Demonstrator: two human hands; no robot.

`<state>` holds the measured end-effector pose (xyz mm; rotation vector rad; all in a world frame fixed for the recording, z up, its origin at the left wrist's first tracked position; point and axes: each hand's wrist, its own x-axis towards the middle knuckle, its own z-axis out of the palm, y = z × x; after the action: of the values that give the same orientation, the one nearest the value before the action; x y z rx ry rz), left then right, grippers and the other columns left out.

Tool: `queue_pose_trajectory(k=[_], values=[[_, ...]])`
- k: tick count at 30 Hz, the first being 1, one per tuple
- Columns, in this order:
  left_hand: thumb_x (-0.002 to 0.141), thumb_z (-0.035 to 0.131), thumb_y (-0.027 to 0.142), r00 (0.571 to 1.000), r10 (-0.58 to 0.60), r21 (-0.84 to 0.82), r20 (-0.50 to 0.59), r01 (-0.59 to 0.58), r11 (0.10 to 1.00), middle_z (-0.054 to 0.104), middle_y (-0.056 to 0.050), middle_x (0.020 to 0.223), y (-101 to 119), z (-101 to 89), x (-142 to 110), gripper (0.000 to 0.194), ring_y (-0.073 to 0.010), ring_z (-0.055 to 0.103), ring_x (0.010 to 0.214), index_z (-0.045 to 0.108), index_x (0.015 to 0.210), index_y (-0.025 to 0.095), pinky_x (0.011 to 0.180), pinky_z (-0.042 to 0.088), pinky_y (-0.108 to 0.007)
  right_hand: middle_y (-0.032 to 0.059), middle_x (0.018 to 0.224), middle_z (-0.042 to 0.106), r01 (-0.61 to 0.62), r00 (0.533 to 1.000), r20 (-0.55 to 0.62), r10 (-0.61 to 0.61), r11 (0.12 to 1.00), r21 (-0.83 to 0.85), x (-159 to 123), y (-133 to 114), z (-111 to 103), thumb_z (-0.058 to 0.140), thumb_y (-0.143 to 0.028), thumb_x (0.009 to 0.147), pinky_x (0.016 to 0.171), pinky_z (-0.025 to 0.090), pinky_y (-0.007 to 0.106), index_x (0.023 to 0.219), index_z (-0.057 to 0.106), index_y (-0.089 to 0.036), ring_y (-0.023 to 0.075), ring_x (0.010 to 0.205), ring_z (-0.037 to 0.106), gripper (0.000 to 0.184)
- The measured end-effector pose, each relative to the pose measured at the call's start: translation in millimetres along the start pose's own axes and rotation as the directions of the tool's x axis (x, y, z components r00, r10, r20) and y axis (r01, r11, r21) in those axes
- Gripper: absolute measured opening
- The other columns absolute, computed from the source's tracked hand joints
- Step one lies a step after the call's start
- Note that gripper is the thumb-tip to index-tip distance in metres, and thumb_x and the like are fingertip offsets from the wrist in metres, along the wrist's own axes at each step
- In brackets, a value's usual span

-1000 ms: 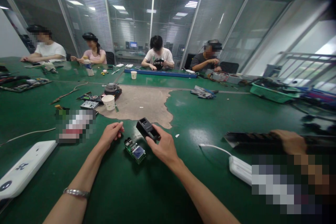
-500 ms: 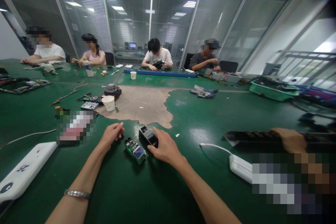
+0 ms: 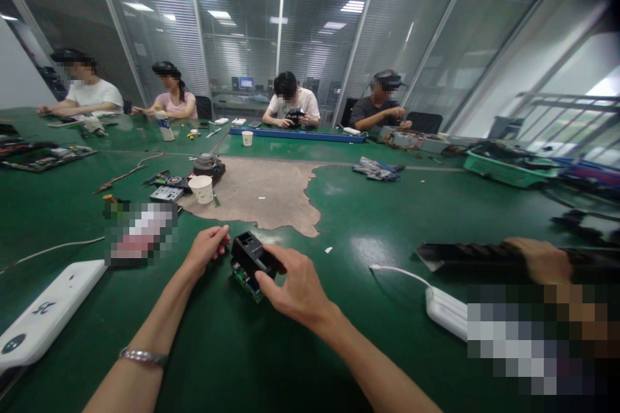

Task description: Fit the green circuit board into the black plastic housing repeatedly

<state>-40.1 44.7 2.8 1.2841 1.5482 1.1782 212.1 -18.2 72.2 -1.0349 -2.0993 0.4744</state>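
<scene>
My right hand [image 3: 301,284] grips a black plastic housing [image 3: 250,251] with cut-out slots, thumb on the near side and fingers behind. The housing is tilted over a green circuit board [image 3: 238,275] and covers most of it, its screen included. Whether the two touch I cannot tell. Just left of them my left hand [image 3: 207,250] rests on the green table with its fingers curled together. Anything inside those fingers is hidden.
A paper cup [image 3: 201,190] stands by dismantled electronic parts [image 3: 167,193]. White power banks [image 3: 51,306] lie left and right [image 3: 445,313]. At right, another person's hand [image 3: 545,261] holds a long black part [image 3: 465,255]. Several people sit across the table.
My right hand has carried the black housing left, from beside the circuit board to over it, hiding the board's screen. My left hand stays in place.
</scene>
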Motion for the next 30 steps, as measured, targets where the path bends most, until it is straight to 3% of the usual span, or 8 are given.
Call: queue_pose_trajectory(k=[9, 15, 21, 26, 30], values=[[0.077, 0.055, 0.061, 1.0, 0.009, -0.049, -0.007, -0.009, 0.999, 0.06, -0.001, 0.063, -1.3, -0.1, 1.1, 0.046, -0.0087, 0.048, 0.045, 0.061, 0.07, 0.016, 0.037, 0.029, -0.018, 0.0073, 0.101, 0.066, 0.054, 0.99, 0.14, -0.032, 0.985, -0.162, -8.4, -6.3, 12.7, 0.059, -0.035, 0.08, 0.086, 0.046, 0.037, 0.122, 0.054, -0.021, 0.0236, 0.094, 0.06, 0.044], [0.076, 0.055, 0.062, 1.0, 0.0, -0.053, -0.008, -0.001, 0.999, 0.062, -0.001, 0.066, -0.6, -0.1, 1.1, 0.046, -0.0087, 0.049, 0.045, 0.061, 0.07, 0.017, 0.038, 0.029, -0.019, 0.01, 0.102, 0.066, 0.03, 0.96, 0.276, 0.037, 0.971, -0.236, -13.0, -2.0, 13.6, 0.065, -0.048, 0.075, 0.083, 0.048, 0.04, 0.132, 0.046, -0.021, 0.028, 0.094, 0.06, 0.066], [0.076, 0.055, 0.062, 1.0, 0.002, -0.036, -0.011, -0.002, 0.999, 0.063, -0.001, 0.065, -0.9, -0.2, 1.3, 0.046, -0.0084, 0.048, 0.044, 0.062, 0.07, 0.017, 0.038, 0.029, -0.019, 0.0138, 0.126, 0.057, 0.015, 0.982, 0.188, 0.018, 0.985, -0.171, -12.2, 0.4, 16.2, 0.061, -0.053, 0.078, 0.098, 0.042, 0.042, 0.138, 0.041, -0.016, 0.0295, 0.114, 0.053, 0.073], [0.077, 0.054, 0.062, 1.0, -0.006, -0.044, -0.002, 0.005, 0.999, 0.063, -0.002, 0.067, -1.6, -0.4, 2.7, 0.046, -0.0086, 0.049, 0.046, 0.061, 0.07, 0.017, 0.038, 0.029, -0.018, 0.0109, 0.112, 0.064, 0.005, 0.975, 0.219, 0.029, 0.988, -0.153, -14.6, -2.1, 22.7, 0.061, -0.042, 0.079, 0.089, 0.047, 0.039, 0.134, 0.045, -0.019, 0.0263, 0.1, 0.059, 0.062], [0.077, 0.054, 0.062, 1.0, -0.003, -0.039, -0.001, 0.003, 0.999, 0.062, -0.002, 0.067, -2.3, -0.4, 3.2, 0.047, -0.0089, 0.049, 0.046, 0.061, 0.071, 0.016, 0.038, 0.029, -0.018, 0.0093, 0.106, 0.066, 0.018, 0.988, 0.157, 0.002, 0.992, -0.123, -14.1, -5.3, 25.4, 0.058, -0.031, 0.08, 0.087, 0.047, 0.038, 0.131, 0.049, -0.019, 0.0239, 0.095, 0.06, 0.053]])
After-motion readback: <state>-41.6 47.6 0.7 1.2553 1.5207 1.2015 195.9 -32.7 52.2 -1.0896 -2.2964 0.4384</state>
